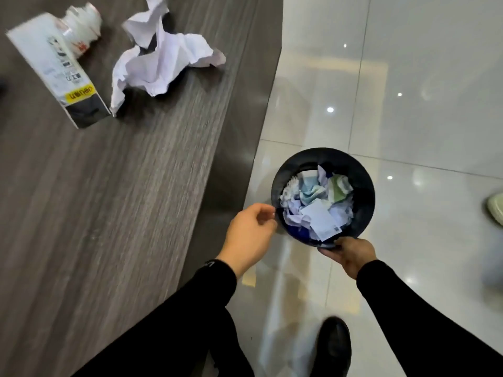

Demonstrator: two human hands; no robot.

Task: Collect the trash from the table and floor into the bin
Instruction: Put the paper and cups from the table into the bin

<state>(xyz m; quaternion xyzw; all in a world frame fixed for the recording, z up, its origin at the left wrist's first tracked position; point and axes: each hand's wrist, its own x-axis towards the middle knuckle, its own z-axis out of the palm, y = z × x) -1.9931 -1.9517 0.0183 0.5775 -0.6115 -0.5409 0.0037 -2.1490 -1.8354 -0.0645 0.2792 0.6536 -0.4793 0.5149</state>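
Bin [366,186] upright, right hand [351,254] gripping rim, left hand [249,232] perhaps touching

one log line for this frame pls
right hand: holds bin rim | left hand: beside rim, grip unclear | table: crumpled paper, carton, crushed white container uncollected

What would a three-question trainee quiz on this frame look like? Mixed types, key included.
1. True or false: the big crumpled white sheet lies on the floor.
2. Which hand grips the black bin by its near rim? A) left B) right C) neither
3. Fill in: the white and black carton rests on the ____.
Key: 1 false, it is on the table; 2 B, the right hand; 3 table.
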